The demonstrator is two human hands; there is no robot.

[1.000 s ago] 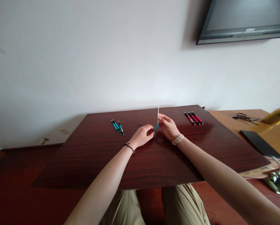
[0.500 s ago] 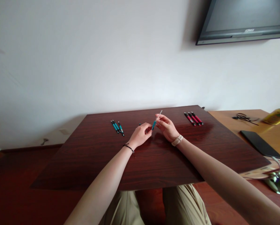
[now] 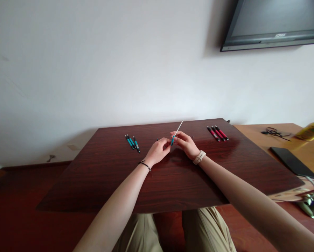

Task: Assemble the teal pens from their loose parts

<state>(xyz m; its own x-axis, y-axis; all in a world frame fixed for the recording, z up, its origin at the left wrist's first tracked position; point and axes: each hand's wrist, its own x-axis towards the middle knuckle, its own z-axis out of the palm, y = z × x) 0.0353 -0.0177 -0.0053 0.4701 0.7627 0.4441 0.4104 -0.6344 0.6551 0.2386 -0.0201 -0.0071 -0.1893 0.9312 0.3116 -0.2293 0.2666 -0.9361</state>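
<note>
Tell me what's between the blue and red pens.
In the head view: left hand and right hand, both holding a blue barrel with a pale rod sticking out, plus small dark bits.

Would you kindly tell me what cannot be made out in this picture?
In the head view:
How the left hand grips the blue barrel: hidden by the hand's back.
Dark piece beyond that hand: too small to identify.
Television: cut off by top and right edges.

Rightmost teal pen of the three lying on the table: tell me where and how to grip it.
Likely best: pinch the pen mid-barrel, across its slim width, from above and its right. It lies flat, and the other two teal pens lie close on its left, so the right side looks easier.
</note>
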